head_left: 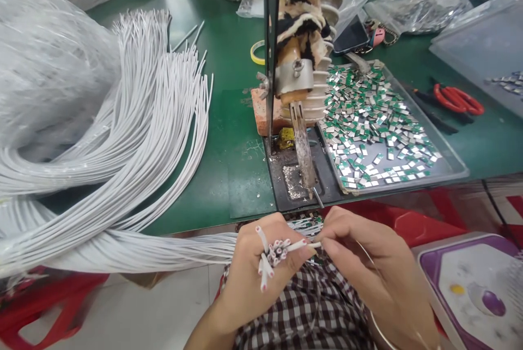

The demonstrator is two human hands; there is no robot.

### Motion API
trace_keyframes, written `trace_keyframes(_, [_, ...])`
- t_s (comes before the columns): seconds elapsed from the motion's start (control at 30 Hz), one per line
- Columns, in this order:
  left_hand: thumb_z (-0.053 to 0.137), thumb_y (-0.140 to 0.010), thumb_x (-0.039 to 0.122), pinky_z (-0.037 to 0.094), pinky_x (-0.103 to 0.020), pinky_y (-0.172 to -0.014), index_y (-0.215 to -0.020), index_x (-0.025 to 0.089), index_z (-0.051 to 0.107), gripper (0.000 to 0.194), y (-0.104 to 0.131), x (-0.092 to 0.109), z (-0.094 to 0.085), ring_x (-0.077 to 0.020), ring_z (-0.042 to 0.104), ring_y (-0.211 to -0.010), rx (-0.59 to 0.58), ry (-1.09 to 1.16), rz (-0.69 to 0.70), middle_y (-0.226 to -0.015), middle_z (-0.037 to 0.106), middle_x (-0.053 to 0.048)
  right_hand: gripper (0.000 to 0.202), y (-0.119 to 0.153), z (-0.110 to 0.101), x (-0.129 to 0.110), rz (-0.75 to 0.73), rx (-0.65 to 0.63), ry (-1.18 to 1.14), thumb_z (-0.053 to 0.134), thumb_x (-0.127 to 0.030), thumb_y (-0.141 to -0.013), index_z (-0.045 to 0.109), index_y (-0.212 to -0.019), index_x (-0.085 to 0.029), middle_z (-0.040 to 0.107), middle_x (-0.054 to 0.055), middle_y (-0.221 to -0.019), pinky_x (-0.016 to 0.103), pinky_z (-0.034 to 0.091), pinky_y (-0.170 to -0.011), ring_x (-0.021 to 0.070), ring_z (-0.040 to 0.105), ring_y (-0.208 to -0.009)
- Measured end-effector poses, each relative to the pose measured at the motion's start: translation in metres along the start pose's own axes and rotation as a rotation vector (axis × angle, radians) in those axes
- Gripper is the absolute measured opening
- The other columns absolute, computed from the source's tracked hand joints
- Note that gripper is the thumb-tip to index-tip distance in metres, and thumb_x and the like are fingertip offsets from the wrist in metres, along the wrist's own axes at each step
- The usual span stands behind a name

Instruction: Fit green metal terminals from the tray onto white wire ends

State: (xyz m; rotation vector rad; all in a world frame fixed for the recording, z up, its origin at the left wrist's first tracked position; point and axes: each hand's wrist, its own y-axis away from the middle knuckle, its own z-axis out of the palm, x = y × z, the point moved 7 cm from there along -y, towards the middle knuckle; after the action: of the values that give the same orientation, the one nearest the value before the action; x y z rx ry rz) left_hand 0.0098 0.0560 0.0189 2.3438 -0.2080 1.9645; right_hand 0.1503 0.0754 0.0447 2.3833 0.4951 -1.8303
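My left hand [261, 273] is closed round a bunch of white cables [278, 252], their cut ends showing reddish cores. One cable end points right, toward my right hand [359, 263], whose thumb and index finger pinch at its tip. A thin pale wire runs over the right hand's fingers and down past the wrist. Just above the hands, the soldering iron [304, 154] hangs tip down over a black tray [281, 175]. Its tip is beside a thin metal rod. On the lap between the hands lie small boards, partly hidden.
Long white cables [163, 121] fan across the green table [229, 115] at left. A clear tray [453, 167] of small green boards is right of the iron, with red-handled pliers [457, 100] beyond. A purple-white device [482, 290] stands at lower right; red stools flank the lap.
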Motion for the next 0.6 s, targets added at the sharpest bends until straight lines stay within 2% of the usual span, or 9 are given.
trace_keyframes(0.07, [0.069,-0.087,0.022,0.04,-0.025,-0.055,-0.081,0.02,0.074,0.007,-0.002,0.0,-0.001,-0.0131,0.056,-0.059,0.012,0.052,0.023,-0.07,0.064,-0.001,0.022,-0.004,-0.001,0.002,0.024,-0.072,0.042,0.051,-0.014,-0.091,0.057,-0.071,-0.02,0.053,-0.004,-0.062,0.021,0.039,-0.048,0.0085,0.049,-0.053])
trace_keyframes(0.1, [0.07,-0.086,0.02,0.042,-0.025,-0.056,-0.084,0.021,0.075,0.006,-0.003,0.0,-0.002,-0.0132,0.058,-0.061,0.026,0.081,0.033,-0.073,0.065,-0.002,0.022,-0.008,-0.007,0.004,0.016,-0.056,0.085,0.05,-0.015,-0.092,0.057,-0.072,-0.02,0.054,-0.004,-0.063,0.021,0.04,-0.05,0.0085,0.05,-0.053])
trace_keyframes(0.17, [0.068,-0.087,0.018,0.045,-0.024,-0.06,-0.089,0.024,0.077,0.01,-0.004,-0.001,-0.005,-0.0139,0.061,-0.067,0.059,0.124,0.038,-0.079,0.066,-0.002,0.019,-0.017,-0.029,0.01,-0.025,0.113,0.286,0.052,-0.017,-0.093,0.06,-0.076,-0.021,0.06,-0.003,-0.067,0.023,0.041,-0.055,0.0101,0.054,-0.058])
trace_keyframes(0.23, [0.068,-0.088,0.018,0.047,-0.024,-0.064,-0.09,0.025,0.077,0.012,-0.005,-0.003,-0.007,-0.0147,0.063,-0.074,0.083,0.139,0.032,-0.085,0.065,-0.002,0.014,-0.024,-0.055,0.016,-0.051,0.368,0.66,0.056,-0.022,-0.092,0.063,-0.08,-0.02,0.064,0.001,-0.072,0.027,0.039,-0.058,0.0145,0.058,-0.066])
trace_keyframes(0.27, [0.069,-0.087,0.018,0.049,-0.024,-0.067,-0.09,0.026,0.078,0.012,-0.006,-0.003,-0.007,-0.0151,0.063,-0.077,0.084,0.14,0.027,-0.088,0.065,-0.003,0.014,-0.03,-0.061,0.021,-0.051,0.402,0.848,0.059,-0.028,-0.091,0.065,-0.083,-0.019,0.066,0.004,-0.076,0.029,0.038,-0.059,0.0182,0.059,-0.072])
trace_keyframes(0.37, [0.071,-0.085,0.019,0.05,-0.023,-0.069,-0.088,0.026,0.079,0.011,-0.008,-0.006,-0.003,-0.0146,0.065,-0.08,0.063,0.119,-0.006,-0.096,0.067,-0.003,0.018,-0.047,-0.065,0.041,-0.028,0.3,1.149,0.066,-0.032,-0.086,0.067,-0.076,-0.018,0.065,0.007,-0.074,0.03,0.031,-0.053,0.023,0.058,-0.073])
trace_keyframes(0.43, [0.072,-0.084,0.017,0.051,-0.023,-0.068,-0.087,0.025,0.078,0.01,-0.009,-0.006,-0.001,-0.0149,0.066,-0.081,0.074,0.094,-0.014,-0.097,0.068,-0.004,0.018,-0.052,-0.067,0.044,-0.043,0.291,1.17,0.064,-0.027,-0.087,0.067,-0.071,-0.018,0.066,0.006,-0.072,0.03,0.031,-0.052,0.0223,0.059,-0.071])
trace_keyframes(0.5, [0.07,-0.085,0.014,0.051,-0.025,-0.073,-0.085,0.023,0.076,0.01,-0.011,-0.005,-0.002,-0.0161,0.066,-0.084,0.119,0.076,0.006,-0.096,0.07,-0.004,0.017,-0.048,-0.071,0.039,-0.067,0.376,1.095,0.06,-0.024,-0.089,0.067,-0.074,-0.018,0.068,0.005,-0.072,0.03,0.035,-0.053,0.02,0.061,-0.067])
trace_keyframes(0.6, [0.064,-0.088,0.013,0.051,-0.027,-0.079,-0.079,0.021,0.072,0.015,-0.014,-0.004,-0.005,-0.0173,0.067,-0.086,0.183,0.101,0.009,-0.091,0.073,-0.003,0.009,-0.035,-0.071,0.027,-0.072,0.493,0.779,0.062,-0.023,-0.089,0.067,-0.082,-0.02,0.069,0.0,-0.067,0.027,0.045,-0.053,0.014,0.061,-0.054])
